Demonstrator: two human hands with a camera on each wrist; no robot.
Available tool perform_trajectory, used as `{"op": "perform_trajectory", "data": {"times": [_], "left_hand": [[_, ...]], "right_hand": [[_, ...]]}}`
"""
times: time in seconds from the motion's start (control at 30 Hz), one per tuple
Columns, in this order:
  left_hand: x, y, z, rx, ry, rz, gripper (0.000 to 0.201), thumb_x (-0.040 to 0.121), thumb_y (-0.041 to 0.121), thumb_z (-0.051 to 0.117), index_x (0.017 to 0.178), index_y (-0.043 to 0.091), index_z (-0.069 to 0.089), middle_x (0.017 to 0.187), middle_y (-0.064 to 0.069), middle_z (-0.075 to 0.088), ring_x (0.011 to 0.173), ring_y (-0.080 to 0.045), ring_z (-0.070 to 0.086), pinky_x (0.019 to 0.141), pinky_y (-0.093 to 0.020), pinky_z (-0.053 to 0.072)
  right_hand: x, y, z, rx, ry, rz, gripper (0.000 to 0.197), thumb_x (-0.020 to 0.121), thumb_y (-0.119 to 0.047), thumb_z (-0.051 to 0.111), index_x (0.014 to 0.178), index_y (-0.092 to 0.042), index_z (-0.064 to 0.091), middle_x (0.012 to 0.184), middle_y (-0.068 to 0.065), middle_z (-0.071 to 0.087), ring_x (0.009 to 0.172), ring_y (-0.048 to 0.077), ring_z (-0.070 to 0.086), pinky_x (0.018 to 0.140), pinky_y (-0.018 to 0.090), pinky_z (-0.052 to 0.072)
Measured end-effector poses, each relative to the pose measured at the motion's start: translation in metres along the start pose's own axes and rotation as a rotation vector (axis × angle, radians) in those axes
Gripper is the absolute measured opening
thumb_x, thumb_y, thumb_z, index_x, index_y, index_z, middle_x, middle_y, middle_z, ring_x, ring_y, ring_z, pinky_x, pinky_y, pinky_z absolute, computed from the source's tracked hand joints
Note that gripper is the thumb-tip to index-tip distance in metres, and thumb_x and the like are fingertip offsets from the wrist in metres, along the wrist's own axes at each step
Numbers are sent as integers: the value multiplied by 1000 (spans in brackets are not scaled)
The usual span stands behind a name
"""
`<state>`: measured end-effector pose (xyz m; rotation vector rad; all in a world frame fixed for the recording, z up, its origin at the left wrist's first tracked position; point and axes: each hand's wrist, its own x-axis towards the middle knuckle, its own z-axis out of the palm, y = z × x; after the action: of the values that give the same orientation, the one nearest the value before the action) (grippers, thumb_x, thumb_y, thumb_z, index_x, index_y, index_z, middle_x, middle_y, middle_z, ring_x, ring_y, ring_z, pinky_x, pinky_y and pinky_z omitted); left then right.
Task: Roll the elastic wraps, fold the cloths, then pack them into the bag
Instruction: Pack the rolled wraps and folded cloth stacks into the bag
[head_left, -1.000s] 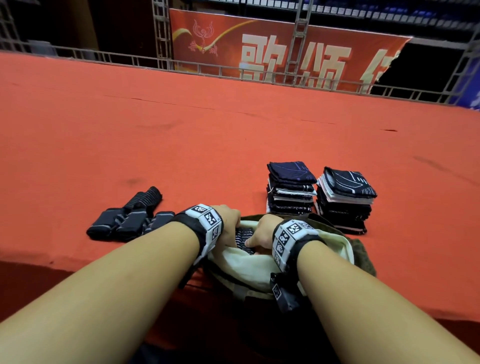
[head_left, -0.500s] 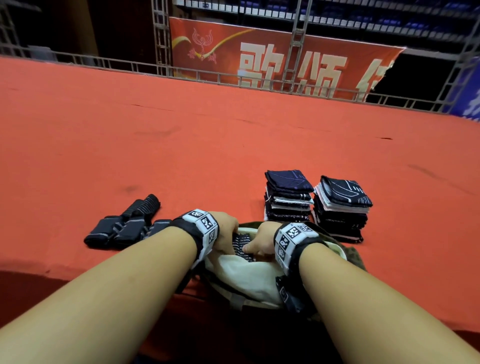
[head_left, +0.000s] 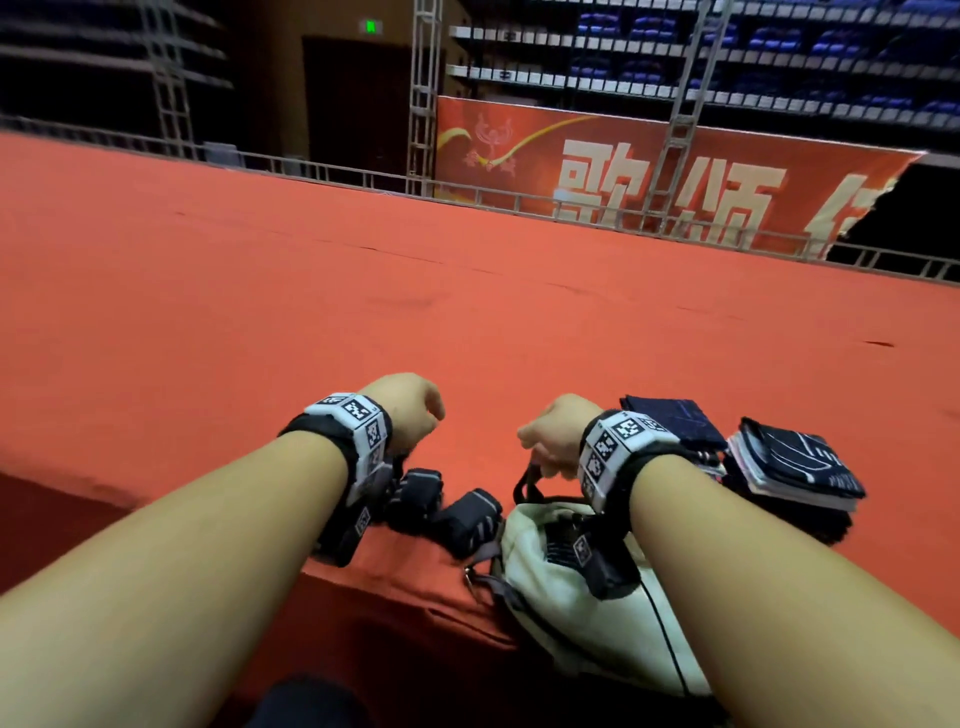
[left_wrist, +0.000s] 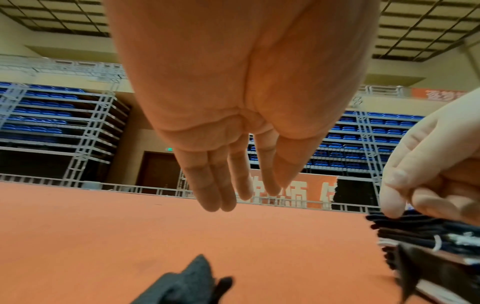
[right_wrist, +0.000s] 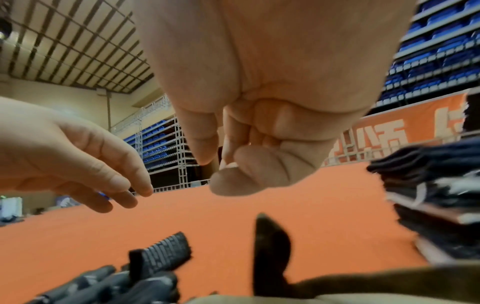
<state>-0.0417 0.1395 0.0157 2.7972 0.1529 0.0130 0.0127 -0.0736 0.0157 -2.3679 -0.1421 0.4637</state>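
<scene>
Both your hands have come up out of the bag (head_left: 558, 582): left hand (head_left: 410, 410) hangs loose and empty, right hand (head_left: 553, 434) pinches its strap; rolled wraps (head_left: 447, 512) and folded cloths (head_left: 795, 467) mostly remain unpacked on the table

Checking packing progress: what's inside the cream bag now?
Through the mouth of the cream fabric bag, one dark ribbed item shows, likely a rolled wrap. The right wrist camera and the bag's own walls cover the rest, so no count is possible.
</scene>
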Motion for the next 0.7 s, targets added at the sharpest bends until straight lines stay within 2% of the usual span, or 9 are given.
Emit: {"op": "perform_trajectory", "data": {"times": [0.1,0.2,0.4,0.5,0.53,0.6,0.67,0.7], "left_hand": [[0,-36,1,5,-2,-112,26,90,15,57,107,25,74,113,-3,74,105,-25,66,83,-28,49],[1,-67,7,0,-11,-190,25,90,14,57,105,21,76,110,-6,74,104,-28,67,85,-31,52],[17,-111,23,-103,4,-285,22,93,15,58,106,21,75,113,-6,73,106,-27,66,87,-29,49],[27,-126,32,-162,3,-318,22,94,16,59,111,23,71,117,-3,71,108,-25,65,91,-29,50],[31,-131,36,-183,1,-326,22,94,17,59,112,24,71,119,-2,71,109,-24,65,93,-30,50],[37,-137,43,-246,0,-341,24,93,21,61,115,25,68,120,-1,71,109,-23,66,97,-32,51],[44,-140,51,-312,-6,-332,28,92,24,62,120,27,65,120,-1,70,107,-22,66,96,-32,52],[47,-140,55,-347,-22,-311,29,93,24,62,122,29,63,118,-1,70,105,-21,67,95,-32,53]], "right_hand": [[19,-20,34,95,-57,-22,6,91,-8,58,88,-3,60,62,12,58,48,23,54,48,25,39],[35,-35,64,185,-125,-34,4,95,-5,55,94,-4,58,66,12,57,51,23,55,51,27,41],[63,-54,113,343,-180,11,10,101,-7,49,110,-5,52,78,11,56,52,22,57,43,25,45],[74,-61,129,312,-209,15,13,104,-5,41,98,-7,52,82,9,53,55,21,57,49,31,47],[79,-62,135,304,-207,16,14,105,-6,40,100,-8,53,82,9,53,55,21,57,50,32,46],[88,-63,147,294,-182,-2,21,104,-11,42,119,-16,56,81,7,58,53,20,57,46,28,44],[98,-61,157,206,-186,-93,39,102,-20,44,139,-34,49,87,1,62,56,14,55,47,22,42],[99,-62,160,139,-201,-149,43,103,-25,44,143,-41,44,95,-2,62,61,10,54,51,21,42]]}}
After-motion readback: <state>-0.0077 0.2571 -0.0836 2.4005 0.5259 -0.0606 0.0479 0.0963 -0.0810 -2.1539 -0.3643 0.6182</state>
